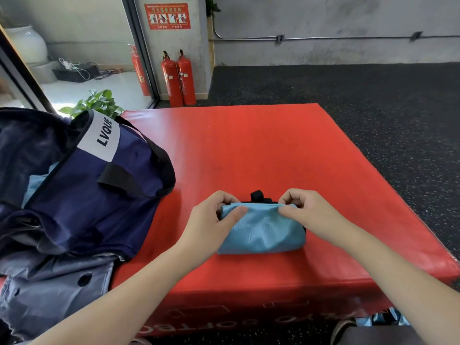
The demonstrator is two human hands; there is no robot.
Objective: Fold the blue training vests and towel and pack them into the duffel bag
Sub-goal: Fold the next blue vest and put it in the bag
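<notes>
A light blue training vest [263, 232], folded into a small rectangle with black trim showing at its far edge, lies on the red soft box [249, 150]. My left hand [211, 217] pinches its far left corner, thumb on top. My right hand [308, 210] pinches the far right corner the same way. The navy duffel bag [82, 185] with a white "LVQUE" label sits at the left of the box, its top open. Some light blue fabric [34, 185] shows inside it.
More blue fabric [383, 319] lies on the floor by the box's near right corner. Two red fire extinguishers [178, 78] stand against the back wall, a potted plant [97, 103] behind the bag. Dark speckled rubber flooring surrounds the box.
</notes>
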